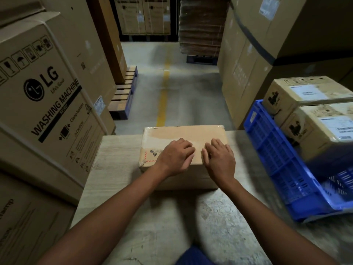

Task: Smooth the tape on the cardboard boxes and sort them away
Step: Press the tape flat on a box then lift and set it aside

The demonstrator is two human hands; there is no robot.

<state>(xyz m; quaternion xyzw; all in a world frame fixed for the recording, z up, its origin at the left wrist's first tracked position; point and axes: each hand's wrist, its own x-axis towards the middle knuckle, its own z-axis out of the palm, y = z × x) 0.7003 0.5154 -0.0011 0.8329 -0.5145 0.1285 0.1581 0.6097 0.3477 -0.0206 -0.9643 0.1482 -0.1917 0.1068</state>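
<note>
A: Resting on the desk (118, 169) at centre — the cardboard box (183, 134).
B: Left hand (176, 154), right hand (219, 159) — flat, fingers spread on its taped top; blue crate (277, 159) at three o'clock.

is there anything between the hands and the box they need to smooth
Nothing visible. The left hand and right hand lie palm-down directly on the taped top of the cardboard box, side by side near its front edge. The box sits on the table with nothing on top of it.
</note>
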